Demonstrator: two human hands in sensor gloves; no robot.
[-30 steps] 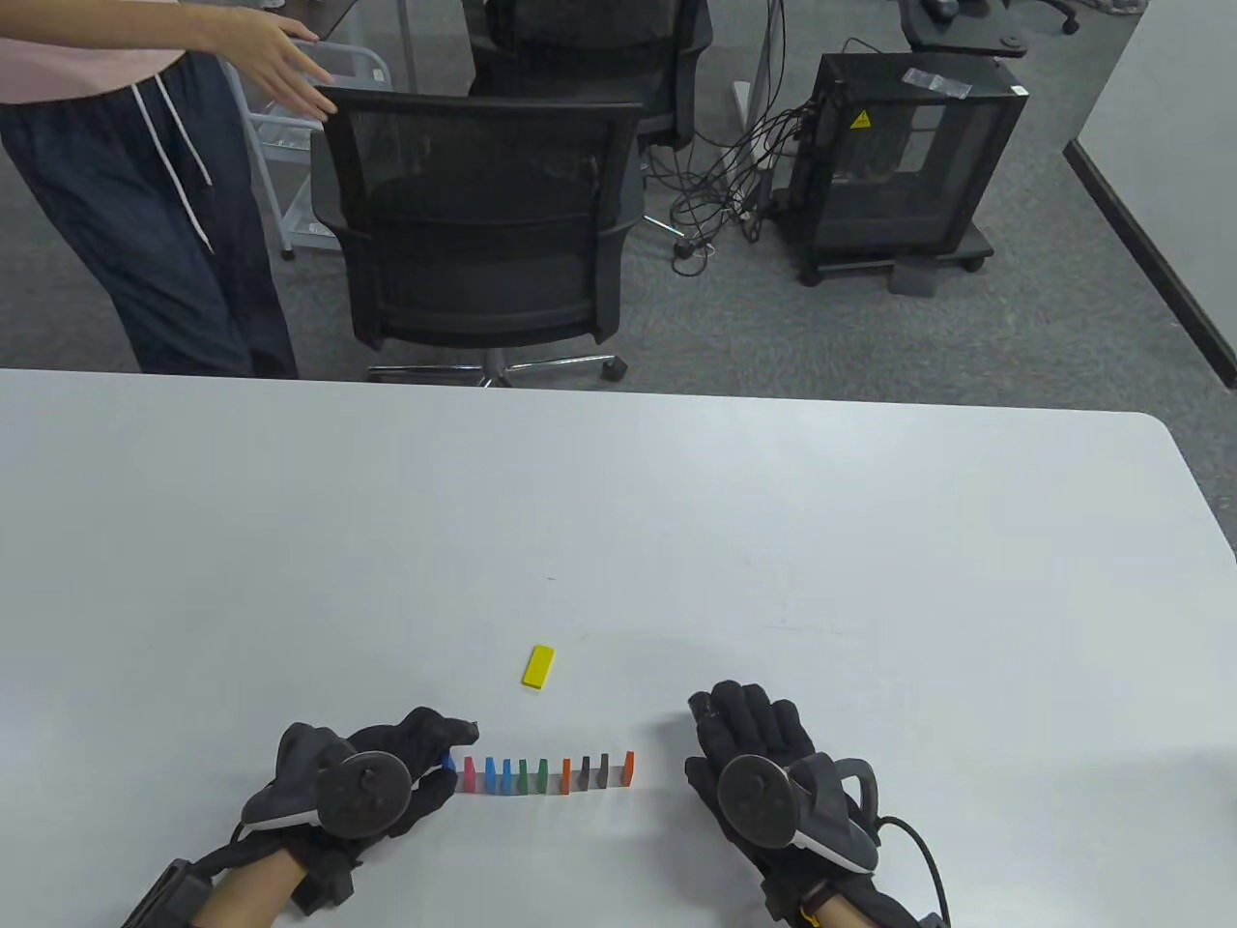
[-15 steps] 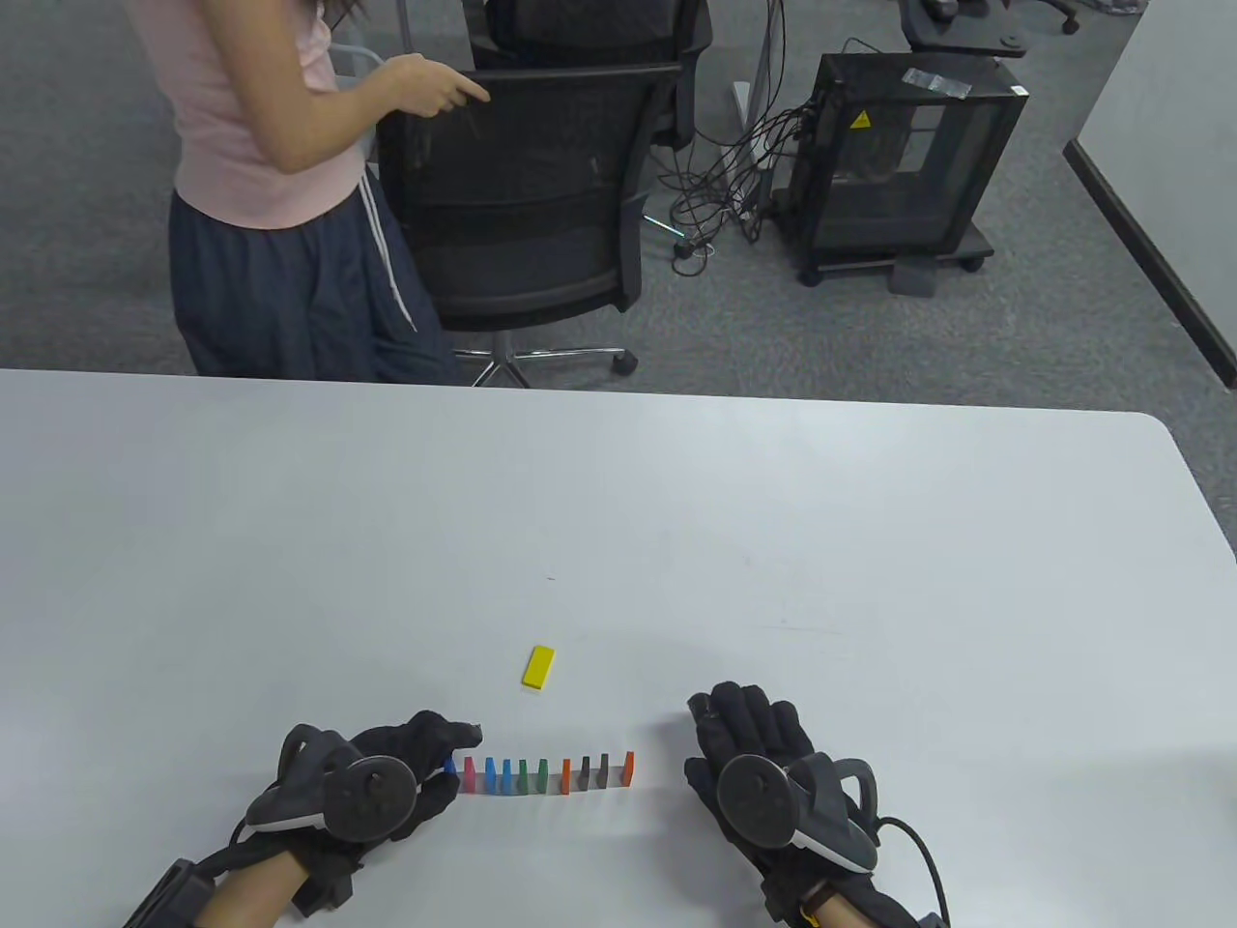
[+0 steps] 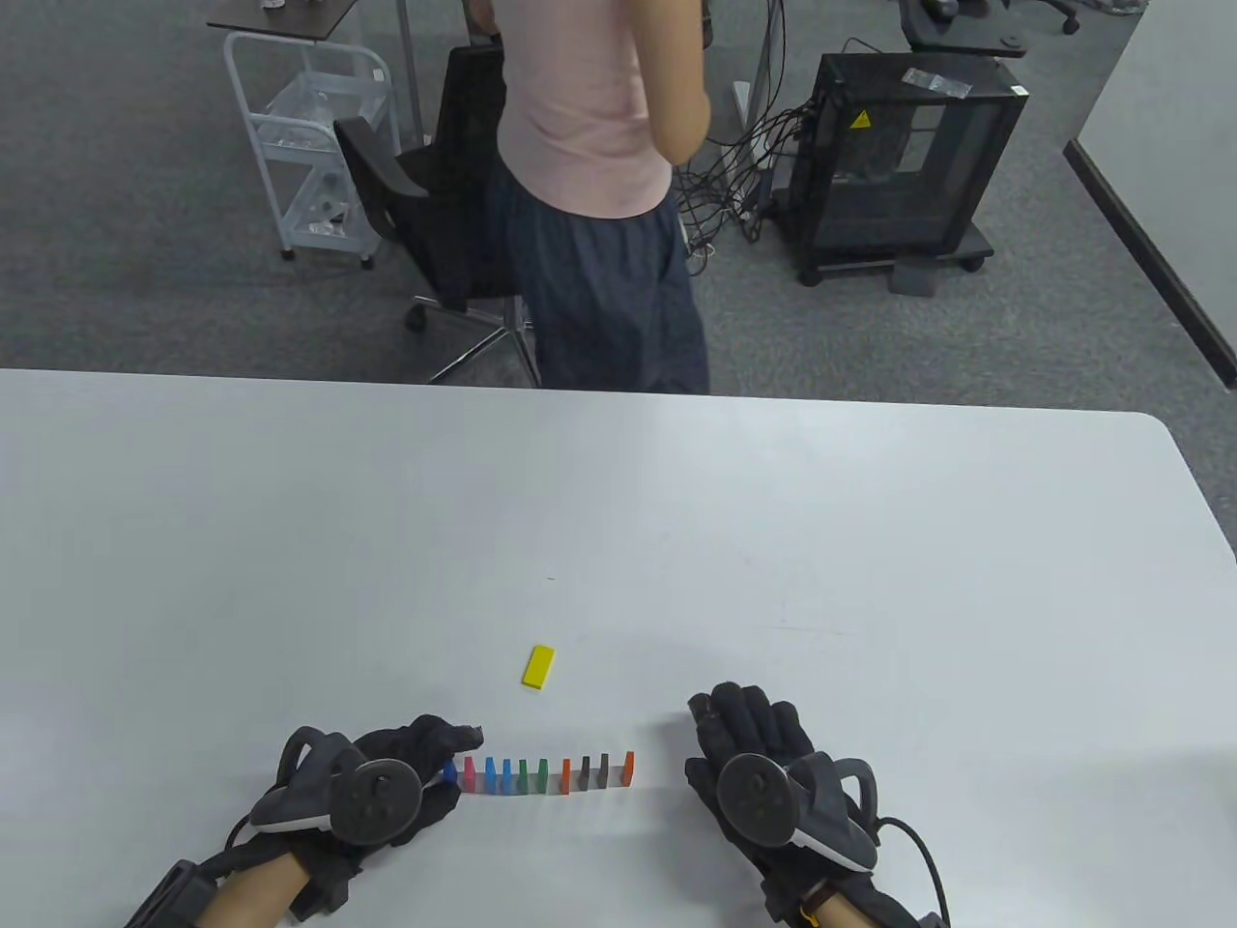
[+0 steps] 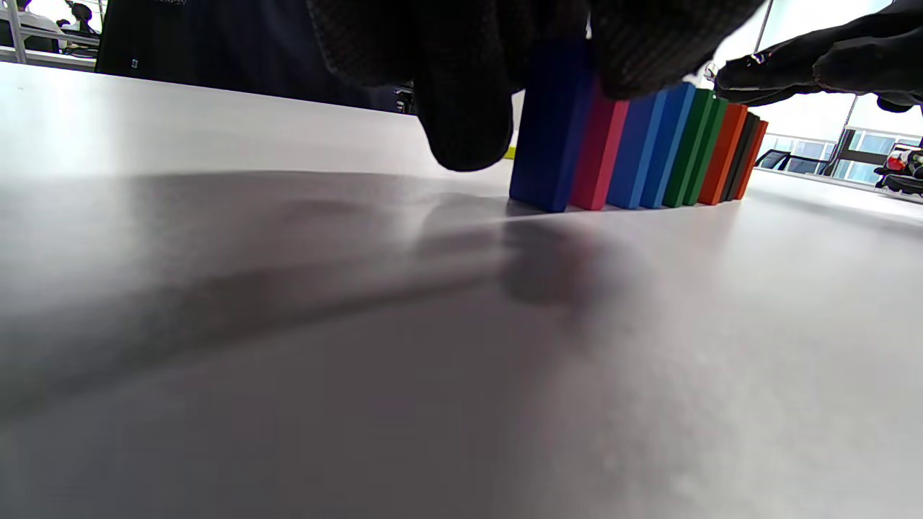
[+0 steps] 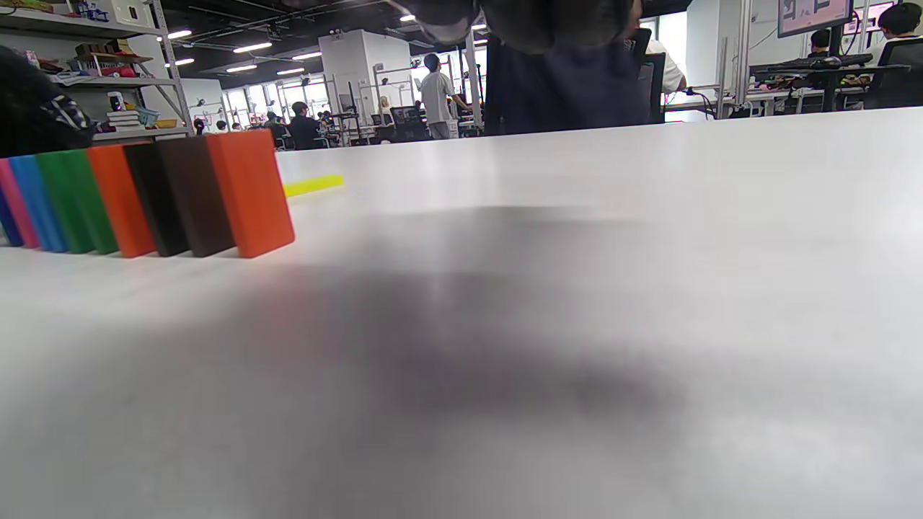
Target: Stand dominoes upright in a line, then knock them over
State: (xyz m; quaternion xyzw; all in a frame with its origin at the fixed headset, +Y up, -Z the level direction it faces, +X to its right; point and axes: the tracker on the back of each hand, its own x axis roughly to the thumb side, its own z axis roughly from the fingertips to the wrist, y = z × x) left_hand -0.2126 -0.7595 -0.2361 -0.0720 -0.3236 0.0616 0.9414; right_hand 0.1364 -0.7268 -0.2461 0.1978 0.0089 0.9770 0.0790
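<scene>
Now, left hand: fingers pinch top of upright dark blue domino, row's left end.
Right hand: flat, relaxed, holding nothing.
Yellow domino: lying flat.

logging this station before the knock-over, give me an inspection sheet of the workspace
surface: white table, bare apart from dominoes.
job's things: upright domino row; dark blue domino at its left end; yellow domino lying flat, apart.
clutter: nothing seen.
grippers: left hand pinches the dark blue domino; right hand rests flat, holding nothing.
cables: glove lead at right wrist; floor cable tangle.
surroundings: person, office chair, black cabinet, wire cart.
</scene>
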